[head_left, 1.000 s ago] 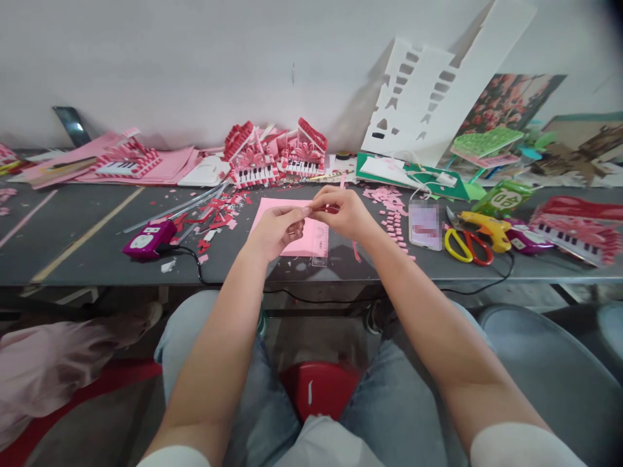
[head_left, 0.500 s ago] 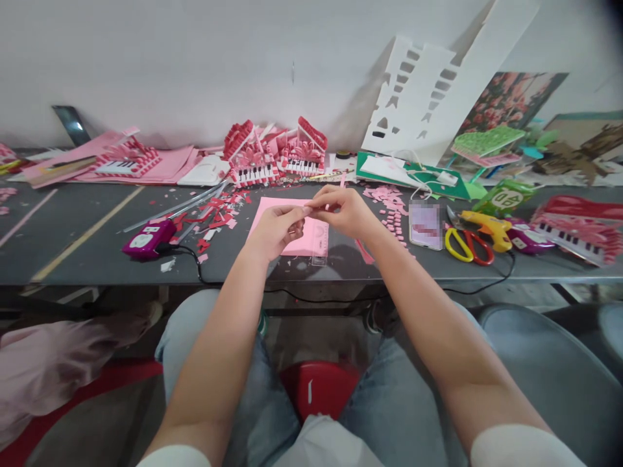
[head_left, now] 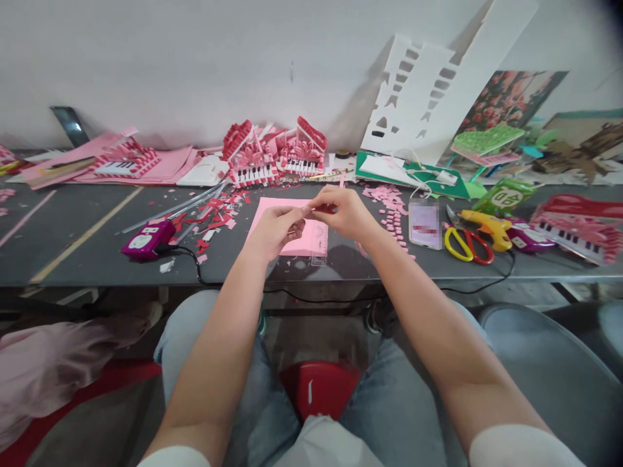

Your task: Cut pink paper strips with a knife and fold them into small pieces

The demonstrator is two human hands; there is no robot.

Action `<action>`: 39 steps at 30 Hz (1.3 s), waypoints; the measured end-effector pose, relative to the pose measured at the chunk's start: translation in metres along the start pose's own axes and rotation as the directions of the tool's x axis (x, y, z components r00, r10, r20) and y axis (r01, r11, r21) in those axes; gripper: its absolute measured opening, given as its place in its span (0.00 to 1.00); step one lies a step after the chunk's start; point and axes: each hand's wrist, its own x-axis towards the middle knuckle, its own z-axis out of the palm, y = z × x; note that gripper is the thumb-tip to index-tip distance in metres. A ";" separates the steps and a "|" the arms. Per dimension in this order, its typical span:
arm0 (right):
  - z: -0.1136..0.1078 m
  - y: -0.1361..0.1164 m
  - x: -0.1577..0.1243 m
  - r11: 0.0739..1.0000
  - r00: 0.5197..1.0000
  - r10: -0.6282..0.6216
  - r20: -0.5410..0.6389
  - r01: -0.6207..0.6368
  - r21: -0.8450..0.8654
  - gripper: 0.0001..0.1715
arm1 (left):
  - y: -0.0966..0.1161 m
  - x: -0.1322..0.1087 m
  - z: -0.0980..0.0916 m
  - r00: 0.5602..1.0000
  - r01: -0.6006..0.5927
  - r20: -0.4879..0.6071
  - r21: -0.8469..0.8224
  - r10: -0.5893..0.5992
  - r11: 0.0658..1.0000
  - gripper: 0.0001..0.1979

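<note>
My left hand (head_left: 278,228) and my right hand (head_left: 341,211) meet fingertip to fingertip above a pink foam or paper sheet (head_left: 263,214). Both are closed in a pinch, and whatever lies between the fingertips is too small to make out. Under the hands, a clear plastic ruler (head_left: 319,250) rests across the sheet's right edge. A narrow pink strip (head_left: 342,179) shows just behind my right hand; whether it is held or lying on the table cannot be told. Small pink pieces (head_left: 393,227) lie in rows right of my right hand.
On the right are a phone (head_left: 425,224), scissors (head_left: 468,245) and a yellow glue gun (head_left: 487,226). A purple device (head_left: 148,240) with a black cable sits left, beside red and white scraps (head_left: 214,217). Pink piano models (head_left: 253,159) stand along the wall.
My right hand has shifted very slightly, covering more of a pink strip below it. Otherwise both hands keep their pinch over the sheet.
</note>
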 end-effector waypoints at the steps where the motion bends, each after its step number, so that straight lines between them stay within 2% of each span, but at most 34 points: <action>1: -0.001 0.000 0.000 1.000 1.000 0.004 0.020 -0.004 0.001 0.13 | 0.001 0.000 0.000 1.000 0.012 -0.010 0.012 -0.012 1.000 0.16; 4: -0.003 -0.001 0.001 1.000 0.998 0.014 0.065 -0.014 0.004 0.14 | 0.003 0.000 -0.002 0.998 0.050 -0.026 0.042 -0.049 0.998 0.15; 7: -0.004 -0.002 0.001 0.999 0.996 0.021 0.081 -0.025 0.043 0.18 | 0.006 -0.001 -0.006 0.996 0.085 0.009 0.060 -0.086 0.995 0.15; 12: -0.005 -0.007 0.000 0.983 0.993 0.061 0.103 -0.078 0.168 0.24 | 0.010 -0.005 -0.009 0.990 0.119 0.078 0.025 -0.121 0.993 0.21; 19: 0.002 -0.005 0.000 0.971 0.989 0.141 -0.044 -0.129 0.201 0.25 | 0.010 -0.003 -0.004 0.983 0.167 0.085 -0.079 -0.160 0.983 0.24; 21: 0.005 -0.003 0.001 0.976 0.988 0.136 -0.078 -0.120 0.184 0.25 | 0.008 -0.002 -0.003 0.988 0.144 0.072 -0.067 -0.139 0.987 0.23; 24: 0.009 -0.001 0.001 0.980 0.988 0.117 -0.098 -0.099 0.171 0.24 | 0.003 0.000 -0.003 0.998 0.047 0.041 -0.053 -0.045 0.997 0.20; 27: 0.008 -0.003 0.001 0.980 0.993 0.104 -0.057 -0.092 0.177 0.22 | 0.001 0.000 -0.002 1.000 -0.016 -0.004 -0.024 0.016 1.000 0.20; 33: -0.002 -0.010 0.000 0.982 0.995 0.073 0.069 -0.084 0.170 0.22 | 0.006 -0.005 -0.002 1.000 0.000 0.009 0.077 0.000 0.997 0.20; 35: -0.003 -0.010 0.000 0.983 0.996 0.075 0.058 -0.083 0.166 0.22 | 0.007 -0.006 -0.001 1.000 0.006 0.020 0.071 -0.007 0.997 0.21; 39: 0.000 -0.006 0.001 0.986 0.996 0.078 -0.038 -0.072 0.150 0.23 | 0.006 -0.006 0.001 0.999 0.022 0.042 0.010 -0.022 1.000 0.21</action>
